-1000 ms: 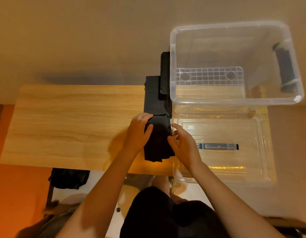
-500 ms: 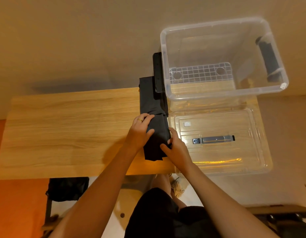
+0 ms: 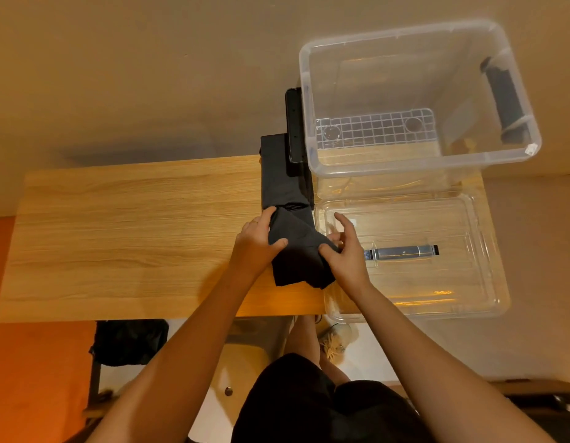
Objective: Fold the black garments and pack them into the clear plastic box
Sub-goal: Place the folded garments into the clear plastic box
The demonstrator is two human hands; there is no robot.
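A long black garment (image 3: 296, 251) lies on the wooden table (image 3: 133, 235), stretching from the far edge toward me. My left hand (image 3: 255, 244) grips its left side, thumb on top of the cloth. My right hand (image 3: 344, 254) pinches the near right part, with the upper fingers spread. The near end of the garment is bunched and lifted between both hands. The clear plastic box (image 3: 309, 116) stands at the far right with nothing black inside it.
The box's clear lid (image 3: 469, 282) with a grey handle lies at the near right, overhanging the table edge. A black flat object (image 3: 295, 129) stands beside the box's left wall. A dark bag (image 3: 130, 342) sits under the table. A wall is behind.
Both hands have gathered the garment's near end and lifted it, turning it slightly rightward toward the lid. My right hand has slid right and opened its upper fingers.
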